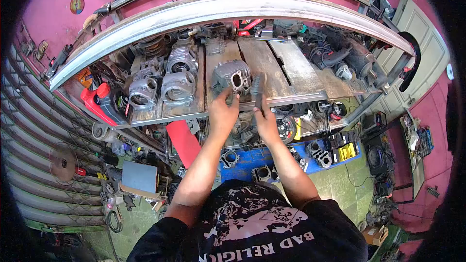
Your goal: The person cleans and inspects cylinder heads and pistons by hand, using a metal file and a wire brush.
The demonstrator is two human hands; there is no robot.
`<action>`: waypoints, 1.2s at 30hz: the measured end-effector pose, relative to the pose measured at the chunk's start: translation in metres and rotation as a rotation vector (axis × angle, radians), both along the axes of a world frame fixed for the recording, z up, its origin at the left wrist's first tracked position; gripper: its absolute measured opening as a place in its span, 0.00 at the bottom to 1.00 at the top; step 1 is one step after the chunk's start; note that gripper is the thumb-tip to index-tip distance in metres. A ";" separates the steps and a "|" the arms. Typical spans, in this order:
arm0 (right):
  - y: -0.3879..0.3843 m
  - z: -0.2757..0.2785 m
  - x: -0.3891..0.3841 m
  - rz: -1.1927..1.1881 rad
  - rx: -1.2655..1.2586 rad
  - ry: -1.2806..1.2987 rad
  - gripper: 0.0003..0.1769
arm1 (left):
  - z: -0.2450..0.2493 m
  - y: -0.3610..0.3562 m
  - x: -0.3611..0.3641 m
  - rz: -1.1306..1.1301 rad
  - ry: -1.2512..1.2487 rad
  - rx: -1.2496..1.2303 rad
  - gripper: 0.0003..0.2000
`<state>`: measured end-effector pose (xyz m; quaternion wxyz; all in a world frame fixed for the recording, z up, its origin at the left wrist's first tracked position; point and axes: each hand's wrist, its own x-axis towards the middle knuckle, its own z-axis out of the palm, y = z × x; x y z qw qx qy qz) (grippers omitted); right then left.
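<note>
A grey finned engine cylinder head point(232, 78) stands on a wooden workbench point(272, 68) near its front edge. My left hand point(222, 111) reaches up to it, fingers touching its lower front side. My right hand point(264, 114) is closed around a dark, narrow tool or metal part point(257, 90) that stands upright just right of the cylinder head. What exactly this part is I cannot tell.
Several more grey cylinders point(165, 85) sit on the bench's left side beside a red oil bottle point(99, 104). Dark motors and cables point(335, 53) crowd the right end. Below the bench lie a blue crate point(247, 160), loose parts and a red panel point(183, 140).
</note>
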<state>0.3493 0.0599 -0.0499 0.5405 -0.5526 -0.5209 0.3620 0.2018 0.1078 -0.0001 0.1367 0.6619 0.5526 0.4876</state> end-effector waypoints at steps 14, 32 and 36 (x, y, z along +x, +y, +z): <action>0.003 -0.004 0.005 -0.035 0.029 -0.026 0.37 | -0.045 0.036 0.010 -0.002 -0.168 0.057 0.24; 0.018 -0.001 0.025 0.122 0.035 -0.003 0.36 | 0.045 0.074 -0.038 -0.104 0.538 -0.265 0.43; 0.013 0.002 0.015 0.187 0.055 0.000 0.36 | 0.040 0.064 -0.046 0.008 0.597 -0.234 0.44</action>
